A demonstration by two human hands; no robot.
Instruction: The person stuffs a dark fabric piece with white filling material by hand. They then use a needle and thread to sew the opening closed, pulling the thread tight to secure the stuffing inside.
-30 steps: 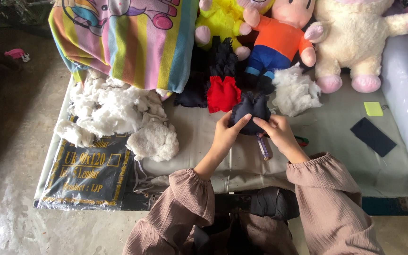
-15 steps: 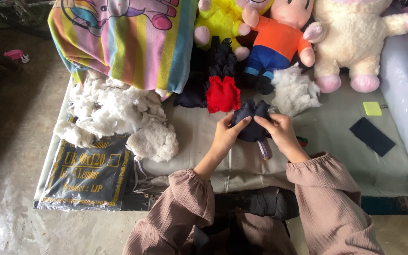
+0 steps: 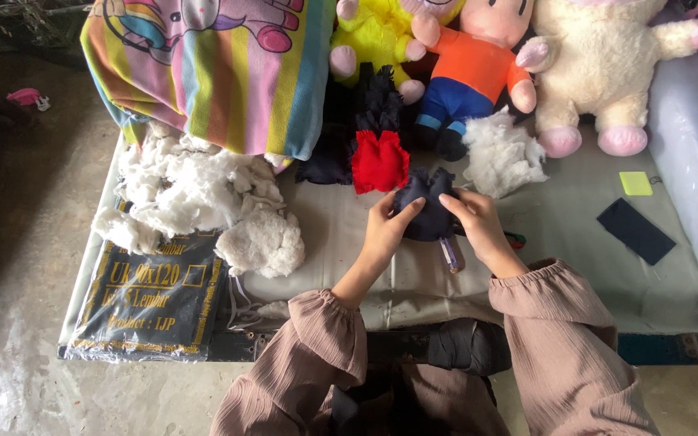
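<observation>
Head view: left hand (image 3: 387, 230), right hand (image 3: 476, 222) partly hide dark fabric piece (image 3: 423, 211).

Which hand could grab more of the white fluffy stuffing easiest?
Probably the left hand. The big stuffing pile lies on its side of the dark blue fabric piece that both hands hold. The right hand sits nearer only the smaller tuft.

3 plush toys (image 3: 478, 64), 2 heaps of white stuffing (image 3: 203, 202), 1 red fabric piece (image 3: 380, 160), 1 striped blanket (image 3: 220, 73).
</observation>
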